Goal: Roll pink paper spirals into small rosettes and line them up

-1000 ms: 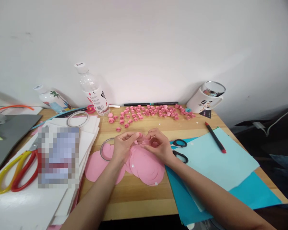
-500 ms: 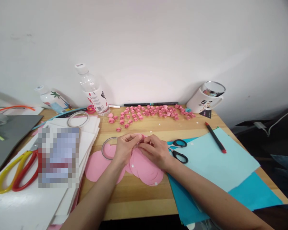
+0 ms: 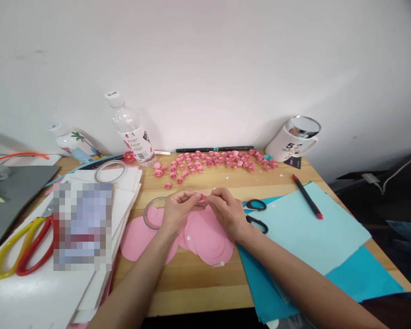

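2 hands in view, both in use. 1 small pink paper piece (image 3: 202, 197) is held between them, raised above the table (image 3: 198, 292). It is pinched between thumb and fingers of the left hand (image 3: 179, 208); its right end is pinched by the right hand (image 3: 226, 214), fingertips drawn close together. Form of the piece is mostly hidden by the fingers. Just below: 1 fanned pile of pink paper discs (image 3: 212, 244), edges overlapping, exact count can't be read; 2 white scraps sit on it. 1 further pink paper area (image 3: 133, 244) is seen left of the pile, partly covered by the left arm. Tape rolls: 2, one (image 3: 145, 214) laid on the pink paper, one (image 3: 123, 172) on the white stack (image 3: 10, 301). Rolled pink paper rosettes (image 3: 210, 161): several dozen, too packed for a firm count, spread along the back; 1 teal piece (image 3: 268, 157) at their right end. Black-handled scissors (image 3: 259, 209): 1, beside the right hand. Red-and-yellow scissors (image 3: 38, 221): 1, on the white stack. Bottles: 2 (image 3: 137, 141) (image 3: 73, 144). Mug (image 3: 284, 144): 1. Red-tipped pen (image 3: 307, 196): 1, on pale blue paper (image 3: 311, 237).
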Demonstrator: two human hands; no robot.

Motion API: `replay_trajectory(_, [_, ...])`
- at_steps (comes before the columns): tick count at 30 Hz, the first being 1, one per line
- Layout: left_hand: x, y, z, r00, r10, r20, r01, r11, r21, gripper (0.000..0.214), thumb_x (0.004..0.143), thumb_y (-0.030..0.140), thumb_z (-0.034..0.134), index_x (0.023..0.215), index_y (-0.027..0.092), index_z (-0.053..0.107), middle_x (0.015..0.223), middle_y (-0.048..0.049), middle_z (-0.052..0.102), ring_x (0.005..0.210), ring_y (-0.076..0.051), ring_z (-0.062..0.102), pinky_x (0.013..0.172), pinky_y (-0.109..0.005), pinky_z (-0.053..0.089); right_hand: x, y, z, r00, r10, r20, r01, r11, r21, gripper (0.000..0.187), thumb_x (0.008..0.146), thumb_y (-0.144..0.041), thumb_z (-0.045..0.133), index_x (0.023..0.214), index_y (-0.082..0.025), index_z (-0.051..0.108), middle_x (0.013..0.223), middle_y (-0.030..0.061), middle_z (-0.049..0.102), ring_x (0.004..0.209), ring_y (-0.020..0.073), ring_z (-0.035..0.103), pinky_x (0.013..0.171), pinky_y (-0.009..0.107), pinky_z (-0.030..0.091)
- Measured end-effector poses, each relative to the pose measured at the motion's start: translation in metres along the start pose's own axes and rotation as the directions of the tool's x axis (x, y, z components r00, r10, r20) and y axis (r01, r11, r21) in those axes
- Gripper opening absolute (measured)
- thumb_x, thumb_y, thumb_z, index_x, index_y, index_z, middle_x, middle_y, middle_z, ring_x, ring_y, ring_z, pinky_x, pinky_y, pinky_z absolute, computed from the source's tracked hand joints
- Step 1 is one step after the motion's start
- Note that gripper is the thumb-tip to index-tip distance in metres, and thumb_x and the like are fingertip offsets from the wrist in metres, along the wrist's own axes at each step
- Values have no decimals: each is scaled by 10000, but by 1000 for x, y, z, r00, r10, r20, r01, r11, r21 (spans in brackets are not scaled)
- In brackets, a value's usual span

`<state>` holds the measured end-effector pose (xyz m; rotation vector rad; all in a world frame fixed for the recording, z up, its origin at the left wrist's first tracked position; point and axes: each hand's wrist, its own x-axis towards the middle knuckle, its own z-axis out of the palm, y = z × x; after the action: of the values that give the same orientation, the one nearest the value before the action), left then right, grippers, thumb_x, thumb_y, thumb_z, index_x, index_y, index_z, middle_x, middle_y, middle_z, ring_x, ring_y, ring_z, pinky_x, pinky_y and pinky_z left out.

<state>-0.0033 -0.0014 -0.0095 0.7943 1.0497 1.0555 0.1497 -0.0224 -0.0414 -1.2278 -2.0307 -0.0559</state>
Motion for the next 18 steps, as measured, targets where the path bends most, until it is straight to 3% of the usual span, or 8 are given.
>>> replay_trajectory(6, [-1,3,2,1000,19,-16,-18,999,35,215,597,276,760,675,99,666,632,-68,698,527,-160,647,593,-305,550,4,0,0,994,106,0,-105,977,186,165,882,-178,439,870,-208,601,819,49,633,730,145,597,627,229,455])
replay_trajectory(10, [-1,2,0,995,77,-65,-73,996,54,198,615,275,749,672,102,671,671,-83,711,592,-168,666,636,-296,552,7,-6,-1,958,283,35,-275,880,387,123,853,-221,487,800,-189,593,747,37,633,661,133,581,616,240,462])
replay_trajectory(14, [1,0,0,986,102,-131,-98,994,42,210,605,288,751,684,111,672,679,-87,715,654,-199,682,676,-325,552,11,-11,-4,821,522,231,-552,624,553,215,801,-346,560,675,-172,566,591,5,582,506,105,514,490,223,433])
replay_trajectory(18, [0,-2,0,969,183,-166,-165,980,115,199,629,308,731,693,127,680,696,-76,719,656,-181,678,660,-291,539,16,-16,-8,703,472,532,-696,307,649,358,786,-456,551,601,-151,583,500,-3,558,427,90,498,443,219,435])
